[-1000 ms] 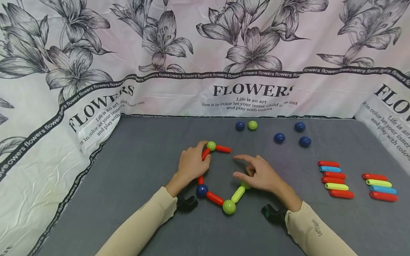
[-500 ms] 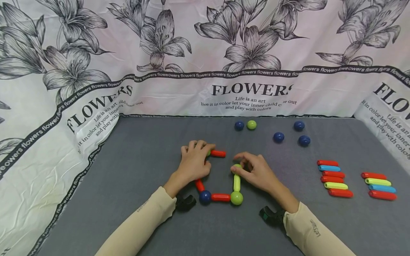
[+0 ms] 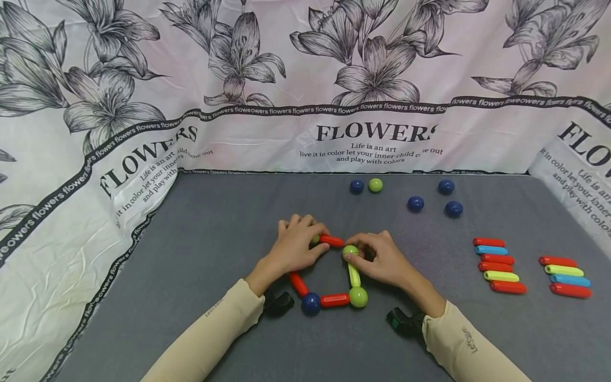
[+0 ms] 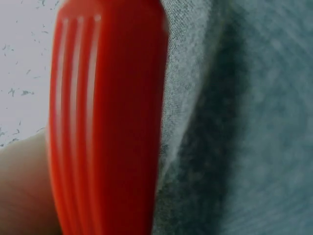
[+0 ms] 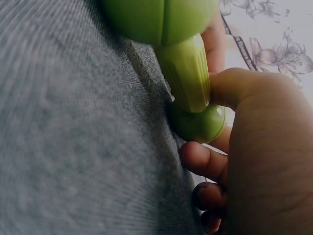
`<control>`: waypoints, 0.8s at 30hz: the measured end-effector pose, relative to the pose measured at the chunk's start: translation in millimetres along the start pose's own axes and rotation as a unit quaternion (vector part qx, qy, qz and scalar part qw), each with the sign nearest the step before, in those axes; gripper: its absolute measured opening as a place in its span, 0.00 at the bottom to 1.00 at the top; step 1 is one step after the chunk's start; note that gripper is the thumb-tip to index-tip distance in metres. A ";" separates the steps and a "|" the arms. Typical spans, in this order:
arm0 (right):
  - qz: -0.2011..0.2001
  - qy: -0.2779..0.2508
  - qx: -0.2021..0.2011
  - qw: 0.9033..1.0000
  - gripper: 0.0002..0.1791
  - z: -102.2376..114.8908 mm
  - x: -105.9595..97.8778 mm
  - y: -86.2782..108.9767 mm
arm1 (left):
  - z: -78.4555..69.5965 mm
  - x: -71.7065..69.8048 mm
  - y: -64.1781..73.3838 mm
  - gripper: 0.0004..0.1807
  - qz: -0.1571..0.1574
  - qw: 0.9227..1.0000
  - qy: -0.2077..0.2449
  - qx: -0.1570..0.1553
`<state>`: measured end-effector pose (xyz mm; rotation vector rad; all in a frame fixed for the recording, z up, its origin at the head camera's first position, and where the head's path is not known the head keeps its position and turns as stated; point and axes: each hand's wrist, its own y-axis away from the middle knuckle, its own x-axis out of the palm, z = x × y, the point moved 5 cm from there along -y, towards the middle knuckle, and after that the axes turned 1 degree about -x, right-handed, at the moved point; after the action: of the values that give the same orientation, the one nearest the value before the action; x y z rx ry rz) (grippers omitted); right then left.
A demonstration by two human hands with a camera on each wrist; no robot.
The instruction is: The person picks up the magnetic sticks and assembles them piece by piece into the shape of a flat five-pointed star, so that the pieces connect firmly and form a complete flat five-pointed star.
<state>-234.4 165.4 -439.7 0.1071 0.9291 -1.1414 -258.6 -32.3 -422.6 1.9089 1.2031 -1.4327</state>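
The fingers of my right hand [image 3: 382, 258] are wrapped on the gripped green ball [image 3: 350, 250]. Just left of that ball lies the upper red rod [image 3: 332, 241], its long axis running sideways, free end facing the ball; whether they touch I can't tell. My left hand [image 3: 297, 247] is nearer this rod: its fingers pinch it at the end away from the gripped green ball, beside a half-hidden green ball [image 3: 314, 240]. So the rod pokes rightward from my left fingers, toward the gripped green ball between my right ones.
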 end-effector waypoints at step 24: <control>-0.164 0.085 0.125 0.975 0.08 -17.0 -19.2 5.2 | 23.3 -7.7 -2.2 0.33 -0.030 0.984 0.051 -0.167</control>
<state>-241.9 190.4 -439.5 0.2680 0.9736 -1.5750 -273.1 -52.2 -423.3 1.7420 1.4566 -1.0878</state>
